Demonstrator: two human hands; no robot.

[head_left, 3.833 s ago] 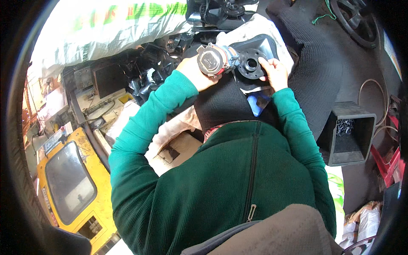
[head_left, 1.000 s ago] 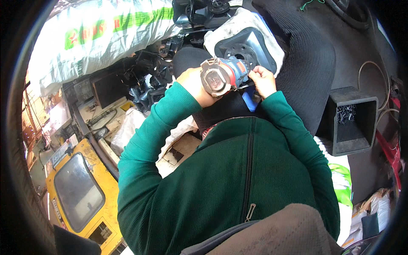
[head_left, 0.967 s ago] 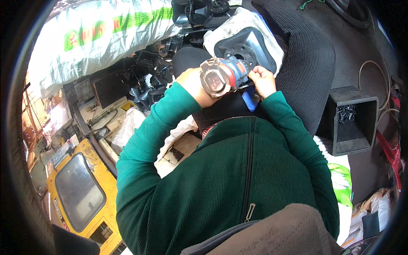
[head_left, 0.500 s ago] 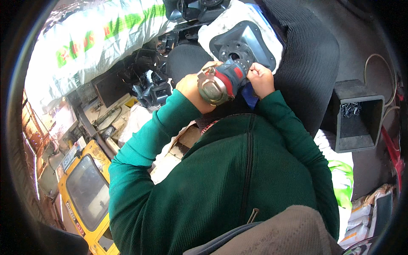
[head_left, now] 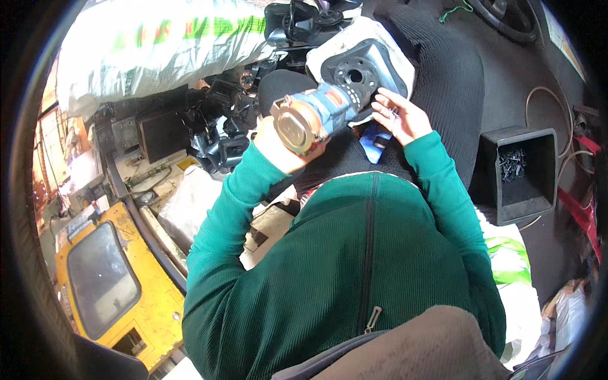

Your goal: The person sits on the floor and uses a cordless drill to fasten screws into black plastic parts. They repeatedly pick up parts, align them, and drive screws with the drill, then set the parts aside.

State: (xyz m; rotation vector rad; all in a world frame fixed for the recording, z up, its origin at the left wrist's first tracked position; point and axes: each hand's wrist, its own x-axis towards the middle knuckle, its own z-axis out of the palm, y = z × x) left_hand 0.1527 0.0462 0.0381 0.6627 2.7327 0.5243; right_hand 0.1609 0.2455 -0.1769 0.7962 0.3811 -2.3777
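My left hand [head_left: 283, 147] is wrapped round a blue-grey cordless drill [head_left: 326, 114], its rear end toward me. The drill's front end reaches the edge of a round black flange with holes [head_left: 356, 77]. This flange sits on a dark moulded plastic part [head_left: 386, 58], which rests on a white pad [head_left: 400, 50] over my lap. Beside the drill's front, my right hand [head_left: 405, 119] is turned partly palm up, fingers loosely curled round small shiny screws [head_left: 394, 114]. A blue piece with a black band [head_left: 375, 142] lies between my thighs, below the hands.
At right stands a dark rectangular bin [head_left: 525, 180] with small dark screws inside. Several black plastic parts [head_left: 221, 136] are piled at left, below a large white-and-green sack [head_left: 164, 50]. A yellow machine panel [head_left: 126, 278] is at lower left. A thin hose [head_left: 548, 92] runs behind the bin.
My right hand has drawn back from the drill's front, and its fingers have opened out from a pinch. The drill has swung a little to the left and lower, still in my left hand.
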